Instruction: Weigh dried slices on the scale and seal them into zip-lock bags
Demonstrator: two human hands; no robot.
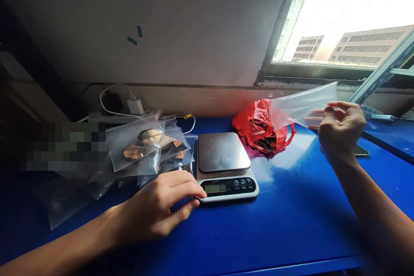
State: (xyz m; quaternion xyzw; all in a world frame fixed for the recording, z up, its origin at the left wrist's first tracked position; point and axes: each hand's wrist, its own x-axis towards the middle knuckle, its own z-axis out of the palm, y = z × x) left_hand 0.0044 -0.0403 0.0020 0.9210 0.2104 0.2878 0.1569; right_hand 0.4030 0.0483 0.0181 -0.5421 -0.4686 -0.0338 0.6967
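1. Well to the left on the blue worktop (291, 228), clear bags (114, 159) lie in an overlapping pile, with a pale piece (151, 136) and a brown piece (133, 152) showing through the topmost.

2. Just right of and in front of that pile comes the left hand (166, 202). Its grip is slack and empty, the fingers loosely bent, with the fingertips at the near left corner of the scale and seemingly touching it.

3. Next stands the scale (224, 175), between the two hands but much nearer the left one. Its metal plate (224, 152) is bare, and the display (216, 188) appears to read 0.0.

4. Behind and to the right of the scale sits a red bag (250, 123), slumped, its gaping mouth turned towards the front and right, dark pieces (268, 143) visible inside. The right hand is the nearer one to it.

5. Farther right, held up in the air, is a flat clear pouch (299, 104) with nothing visible in it. Its long axis slants leftward and slightly down, from the right hand to the red bag, and its left end overlaps that bag in view; whether they touch I cannot tell.

6. Rightmost, the right hand (343, 131) has the pouch pinched, apparently between thumb and fingers. From this grip, the red bag's mouth lies to the left and slightly lower.
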